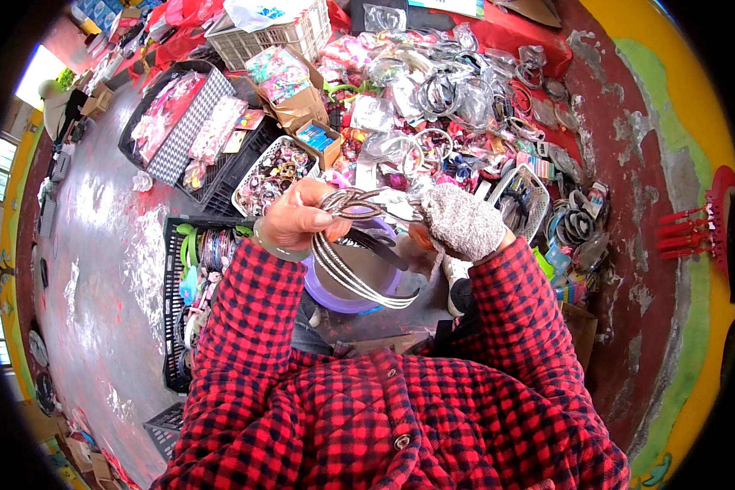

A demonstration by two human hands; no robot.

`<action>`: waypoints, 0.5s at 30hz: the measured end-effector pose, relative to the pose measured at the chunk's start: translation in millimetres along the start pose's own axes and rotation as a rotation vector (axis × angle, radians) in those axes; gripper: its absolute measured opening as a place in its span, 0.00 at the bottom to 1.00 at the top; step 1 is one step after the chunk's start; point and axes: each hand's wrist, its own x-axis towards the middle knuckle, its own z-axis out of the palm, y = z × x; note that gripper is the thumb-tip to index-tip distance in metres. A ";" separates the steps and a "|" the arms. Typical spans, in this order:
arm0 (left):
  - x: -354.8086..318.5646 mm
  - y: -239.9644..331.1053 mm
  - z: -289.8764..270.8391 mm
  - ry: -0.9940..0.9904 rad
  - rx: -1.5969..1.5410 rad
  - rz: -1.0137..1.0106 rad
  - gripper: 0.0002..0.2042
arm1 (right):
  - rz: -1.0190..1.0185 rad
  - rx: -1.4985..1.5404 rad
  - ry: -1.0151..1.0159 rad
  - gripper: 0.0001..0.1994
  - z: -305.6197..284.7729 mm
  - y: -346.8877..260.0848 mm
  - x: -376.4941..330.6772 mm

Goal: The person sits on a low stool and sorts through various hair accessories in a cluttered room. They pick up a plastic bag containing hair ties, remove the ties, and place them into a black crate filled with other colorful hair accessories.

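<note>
My left hand [300,217], bare with a bangle at the wrist, is closed around a bunch of thin silver and brown headbands [347,273]. Their free ends curve down and to the right. Opposite it, my right hand [465,222] wears a grey knitted glove and grips the other side of the bunch, where the strands cross. Its fingertips are partly hidden. Directly below the headbands stands a purple bucket [335,304] between my legs, with dark bands near its far rim.
A large heap of bagged headbands and hair accessories [441,98] spreads ahead. Left of it are a white basket of small accessories [273,175], a cardboard box [298,102] and a black crate [173,327]. Another white basket [535,196] lies at right.
</note>
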 end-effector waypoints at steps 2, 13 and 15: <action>0.8 0.4 -0.4 0.001 0.066 -0.066 0.16 | -0.135 -0.042 0.155 0.06 -0.1 -3.2 2.5; 10.9 -10.1 11.5 0.004 0.193 -0.181 0.08 | -0.258 -0.065 0.218 0.10 10.2 -1.9 14.9; 7.6 -6.7 8.5 0.015 0.176 -0.144 0.09 | -0.230 -0.218 0.321 0.11 1.5 -2.0 12.7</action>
